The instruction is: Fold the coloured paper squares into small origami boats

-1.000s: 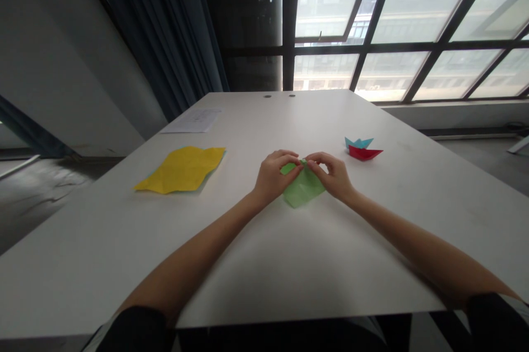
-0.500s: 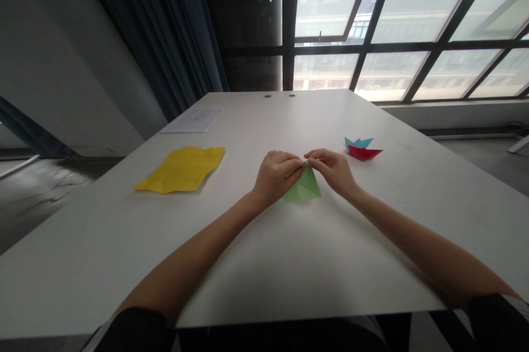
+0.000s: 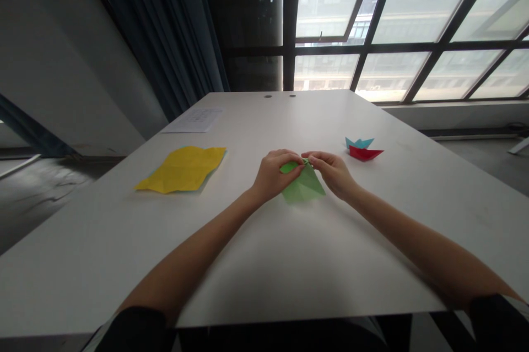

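On the white desk (image 3: 248, 264), largest item and support for all the rest: one yellow sheet (image 3: 182, 170), lying uneven to the left; one white printed sheet (image 3: 193, 122), flat, farther back on the same side, text too small to read. Left hand (image 3: 276, 172), one: grip closed on the upper left part of the green paper (image 3: 306, 185), thumb toward the wearer. Right hand (image 3: 334, 172), one: grip pinching the paper's top edge with thumb and forefinger, fingertips just beside the left's. Green paper, one: held between both hands at desk centre, lower part flaring down and right. Change noted: a second ago its lower part hung to a blunt point; now that part sits higher and spreads wider at the bottom. Judged meaning: paper turned in the grip, handling concentrated on the top edge. Red paper boat (image 3: 365, 153), one, right, unmoved. Light-blue paper boat (image 3: 359, 143), one, just behind the red, likewise unmoved.
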Motion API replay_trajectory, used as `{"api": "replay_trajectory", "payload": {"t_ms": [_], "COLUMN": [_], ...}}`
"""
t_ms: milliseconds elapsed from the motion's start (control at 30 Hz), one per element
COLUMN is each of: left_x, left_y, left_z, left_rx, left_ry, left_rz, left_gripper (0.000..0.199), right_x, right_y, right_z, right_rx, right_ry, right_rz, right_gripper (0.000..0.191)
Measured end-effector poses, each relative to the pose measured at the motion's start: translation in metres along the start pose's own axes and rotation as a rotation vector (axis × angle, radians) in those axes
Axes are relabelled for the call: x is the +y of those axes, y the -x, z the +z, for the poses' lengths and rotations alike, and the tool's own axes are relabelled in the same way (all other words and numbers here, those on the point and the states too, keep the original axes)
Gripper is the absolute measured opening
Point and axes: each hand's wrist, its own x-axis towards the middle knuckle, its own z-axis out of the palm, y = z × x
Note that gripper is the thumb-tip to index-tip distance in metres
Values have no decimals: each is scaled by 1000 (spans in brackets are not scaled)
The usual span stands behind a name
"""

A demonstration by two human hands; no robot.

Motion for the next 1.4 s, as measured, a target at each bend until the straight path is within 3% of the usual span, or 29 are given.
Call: {"api": "replay_trajectory", "payload": {"t_ms": [167, 267, 400, 567, 733, 933, 1067, 1400], "left_x": [-1, -2, -4, -5, -6, -2, 1, 2], "left_y": [-1, -1, 0, 0, -1, -3, -3, -2], "left_z": [-1, -2, -2, -1, -2, -3, -3, -4], "left_rx": [-22, -10, 1, -18, -15, -76, -70, -79], "left_ry": [77, 88, 117, 85, -46, 0, 50, 86], "left_rz": [-17, -86, -154, -57, 56, 13, -87, -156], "left_gripper": [5, 8, 13, 14, 11, 10, 7, 11], "right_x": [-1, -4, -8, -7, -15, -23, -22, -21], "right_y": [2, 3, 2, 1, 6, 10, 10, 11], "right_z": [2, 0, -4, -5, -3, 0, 1, 0], "right_rx": [-32, -40, -27, 83, 62, 66, 73, 67], "right_ry": [-34, 41, 351, 566, 663, 761, 743, 682], "right_rz": [60, -24, -180, -317, -389, -512, -510, -455], "right_gripper": [26, 24, 20, 12, 10, 7, 7, 8]}}
